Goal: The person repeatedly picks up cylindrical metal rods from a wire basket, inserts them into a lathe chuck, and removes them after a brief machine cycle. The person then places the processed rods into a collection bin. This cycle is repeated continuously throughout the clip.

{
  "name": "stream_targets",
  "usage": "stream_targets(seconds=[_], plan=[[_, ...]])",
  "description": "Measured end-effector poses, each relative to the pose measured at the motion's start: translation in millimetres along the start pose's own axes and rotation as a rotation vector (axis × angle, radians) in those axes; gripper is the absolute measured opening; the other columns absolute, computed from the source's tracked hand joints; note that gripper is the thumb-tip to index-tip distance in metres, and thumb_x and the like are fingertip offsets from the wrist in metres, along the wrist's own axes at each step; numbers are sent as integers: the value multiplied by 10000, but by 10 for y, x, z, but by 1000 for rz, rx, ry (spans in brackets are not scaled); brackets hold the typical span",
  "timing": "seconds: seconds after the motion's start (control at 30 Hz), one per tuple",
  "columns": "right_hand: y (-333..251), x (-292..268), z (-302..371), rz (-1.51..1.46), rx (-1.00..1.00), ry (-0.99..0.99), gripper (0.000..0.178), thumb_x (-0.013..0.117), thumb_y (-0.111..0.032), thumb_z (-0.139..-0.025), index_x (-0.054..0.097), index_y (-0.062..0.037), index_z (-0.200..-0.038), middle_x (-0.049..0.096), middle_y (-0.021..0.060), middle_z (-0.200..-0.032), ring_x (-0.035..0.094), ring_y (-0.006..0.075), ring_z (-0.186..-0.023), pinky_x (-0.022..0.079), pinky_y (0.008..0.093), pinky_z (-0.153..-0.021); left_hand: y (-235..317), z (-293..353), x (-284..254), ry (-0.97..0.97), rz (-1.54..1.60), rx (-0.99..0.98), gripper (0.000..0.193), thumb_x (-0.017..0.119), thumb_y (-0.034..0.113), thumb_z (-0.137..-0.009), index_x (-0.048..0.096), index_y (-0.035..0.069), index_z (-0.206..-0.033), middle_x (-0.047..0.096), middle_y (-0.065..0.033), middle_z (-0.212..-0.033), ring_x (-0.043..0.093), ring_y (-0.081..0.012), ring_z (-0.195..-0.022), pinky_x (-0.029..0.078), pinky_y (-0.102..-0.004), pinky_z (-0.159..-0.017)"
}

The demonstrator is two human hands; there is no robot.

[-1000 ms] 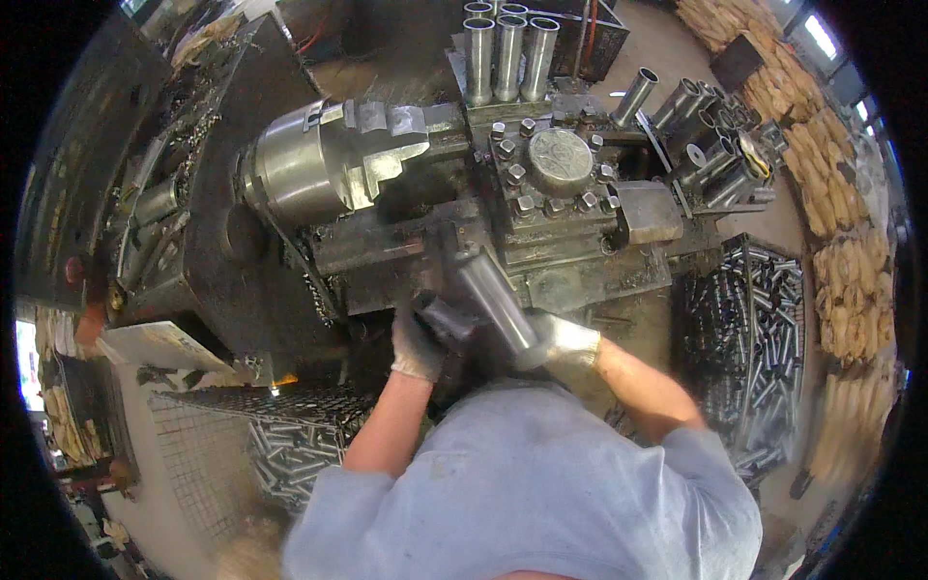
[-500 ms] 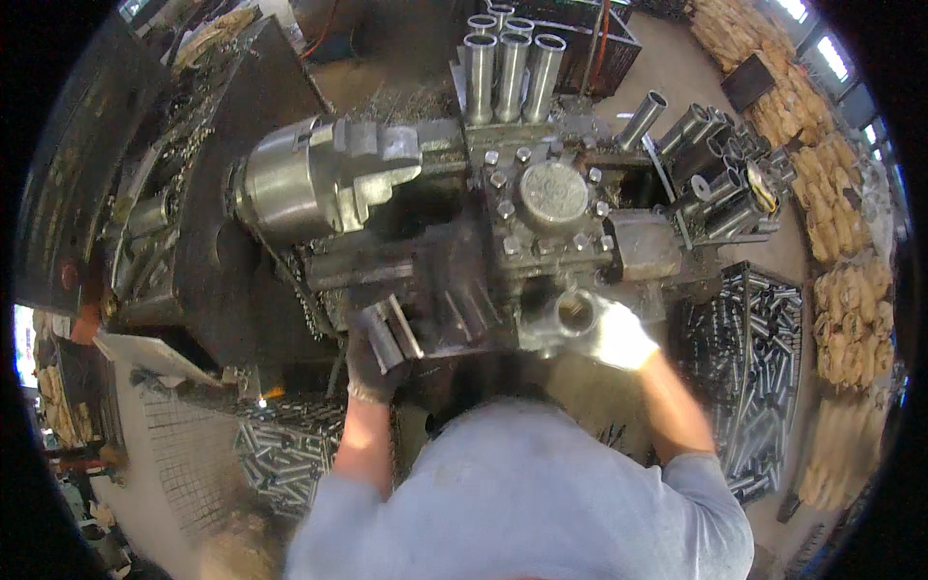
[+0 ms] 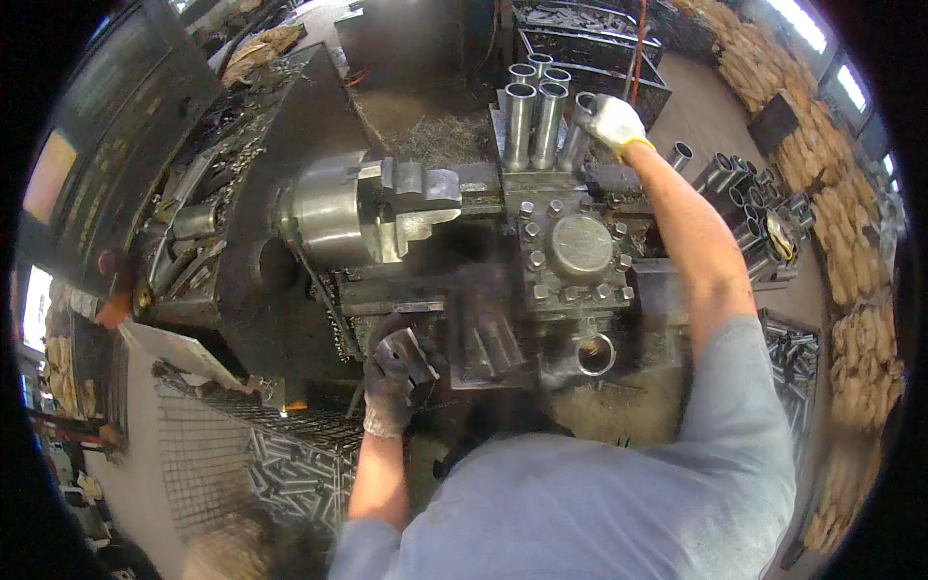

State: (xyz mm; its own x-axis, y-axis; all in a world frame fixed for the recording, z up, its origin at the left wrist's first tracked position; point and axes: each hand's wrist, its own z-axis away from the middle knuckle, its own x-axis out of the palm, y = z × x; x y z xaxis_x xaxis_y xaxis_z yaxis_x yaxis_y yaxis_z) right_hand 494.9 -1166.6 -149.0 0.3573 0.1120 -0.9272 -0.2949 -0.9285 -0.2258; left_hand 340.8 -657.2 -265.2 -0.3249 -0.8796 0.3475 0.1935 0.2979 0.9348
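Observation:
My right hand [image 3: 616, 123], in a white glove, reaches to the far side of the lathe. Its fingers are closed on the upper end of a steel tube [image 3: 575, 140], which leans slightly beside several upright tubes [image 3: 519, 126]. My left hand [image 3: 387, 387], in a dirty dark glove, is near the lathe's front edge. It grips a grey metal piece with bright straight edges [image 3: 407, 358], whose exact kind I cannot make out. Another tube [image 3: 595, 356] rests with its open end up in front of the bolted tool post [image 3: 581, 244].
A large lathe chuck [image 3: 333, 210] with stepped jaws juts out left of the tool post. More tubes [image 3: 744, 208] stand at the right. Bins of metal pieces are at the lower left [image 3: 295, 478] and right [image 3: 795, 367]. Filled sacks [image 3: 846, 280] line the right side.
My right hand has left the tube in front of the tool post and moved away to the far upright tubes, taking hold of one. My left hand still grips the metal piece. The view has shifted.

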Motion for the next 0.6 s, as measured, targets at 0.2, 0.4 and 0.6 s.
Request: stream_targets(seconds=[0.2,0.4,0.6], plan=[[-1229,-1402,993,25,-361,152,366,722,-405,-896,738,-60,-1017,752,212,-901,758,338,-810,587,432,-748,754,-554,282,5,-809,509,767,865,256,-838,477,56,-1469,684,-108,-1080,698,-225,-949,585,-368,-805],[-2317,-1518,2173,-253,-890,136,338,711,-129,-899,673,-63,-1229,754,182,-911,753,335,-737,595,406,-639,1076,-493,617,124,-821,718,787,904,249,-793,502,41,-1436,642,-113,-1312,647,-281,-1139,532,-401,-980],[-2118,448,3468,-87,-44,-422,598,698,-286,-901,532,-30,-1415,730,247,-966,738,399,-771,593,510,-681,215,-108,-46,84,56,-289,423,794,315,-928,657,54,-1232,706,-37,-1014,672,-151,-907,567,-326,-826]])
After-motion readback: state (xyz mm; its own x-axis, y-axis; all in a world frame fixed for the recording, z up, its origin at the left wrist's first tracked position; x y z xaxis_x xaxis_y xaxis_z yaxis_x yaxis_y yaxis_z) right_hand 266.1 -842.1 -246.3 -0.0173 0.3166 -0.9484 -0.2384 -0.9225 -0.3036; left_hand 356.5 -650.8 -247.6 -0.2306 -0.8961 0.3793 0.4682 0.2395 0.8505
